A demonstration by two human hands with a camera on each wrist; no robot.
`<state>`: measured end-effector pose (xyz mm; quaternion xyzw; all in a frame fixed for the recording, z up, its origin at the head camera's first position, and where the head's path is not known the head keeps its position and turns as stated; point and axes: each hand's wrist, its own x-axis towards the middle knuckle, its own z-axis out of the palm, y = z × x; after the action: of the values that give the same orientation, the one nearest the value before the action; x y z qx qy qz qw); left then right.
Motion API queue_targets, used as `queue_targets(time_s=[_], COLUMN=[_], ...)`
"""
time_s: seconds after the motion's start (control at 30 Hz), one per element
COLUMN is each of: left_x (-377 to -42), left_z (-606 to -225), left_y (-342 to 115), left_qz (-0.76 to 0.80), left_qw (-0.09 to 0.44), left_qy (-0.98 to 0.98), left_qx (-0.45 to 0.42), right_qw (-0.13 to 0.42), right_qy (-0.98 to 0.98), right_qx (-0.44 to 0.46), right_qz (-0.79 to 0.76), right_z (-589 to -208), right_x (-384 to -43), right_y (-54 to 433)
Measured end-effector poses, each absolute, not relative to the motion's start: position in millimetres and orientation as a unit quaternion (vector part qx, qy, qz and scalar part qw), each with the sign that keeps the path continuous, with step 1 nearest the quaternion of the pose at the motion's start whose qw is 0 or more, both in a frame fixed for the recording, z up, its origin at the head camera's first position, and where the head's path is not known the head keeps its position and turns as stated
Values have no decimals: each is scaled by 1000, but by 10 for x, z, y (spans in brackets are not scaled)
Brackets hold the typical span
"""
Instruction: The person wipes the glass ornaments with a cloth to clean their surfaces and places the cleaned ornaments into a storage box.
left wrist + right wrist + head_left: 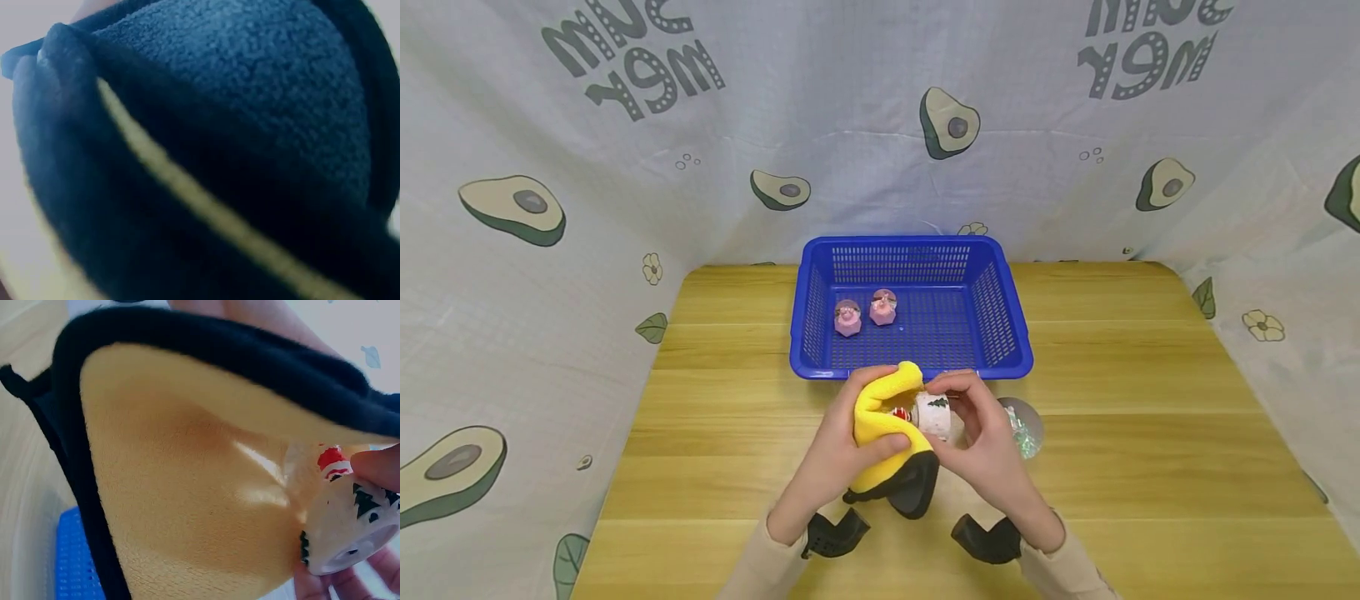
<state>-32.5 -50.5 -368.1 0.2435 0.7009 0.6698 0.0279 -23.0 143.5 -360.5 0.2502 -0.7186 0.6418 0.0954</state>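
Yellow around the snow globe (932, 407) between both hands, apparently mid-wipe with cloth (882, 427) gripped in left hand (842, 442), next probably calling for a turn of the base (335, 519) pinched by right hand (988, 450): white, painted with dark green trees (364, 501), beneath a largely hidden dome with red-and-white figure (332, 459).

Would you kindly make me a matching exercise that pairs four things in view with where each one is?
1. yellow cloth
2. white-based globe
3. two pink globes
4. loose glittery globe

A. inside the blue basket
B. on the table
C. gripped by the left hand
D. held by the right hand

Pairs: 1-C, 2-D, 3-A, 4-B
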Motion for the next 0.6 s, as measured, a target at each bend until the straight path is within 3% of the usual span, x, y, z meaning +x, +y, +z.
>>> queue_targets(time_s=[0.1,0.27,0.4,0.6], left_x=[-327,-337,-369,-412], left_z=[-3706,-3746,-3768,-3834], left_y=[-481,-463,-467,-476], left_qz=[624,534,487,503], left_qw=[-22,-101,-153,-186], left_qy=[731,762,756,739], left_qx=[273,352,410,408], right_qw=[60,-73,-163,-206], right_qy=[-715,-694,-660,-654], right_qx=[211,120,96,106], right_qz=[664,706,728,720], right_z=[-3616,-3643,-3661,-3659], right_x=[-219,-257,-292,-300], right_y=[1448,1517,1556,1563])
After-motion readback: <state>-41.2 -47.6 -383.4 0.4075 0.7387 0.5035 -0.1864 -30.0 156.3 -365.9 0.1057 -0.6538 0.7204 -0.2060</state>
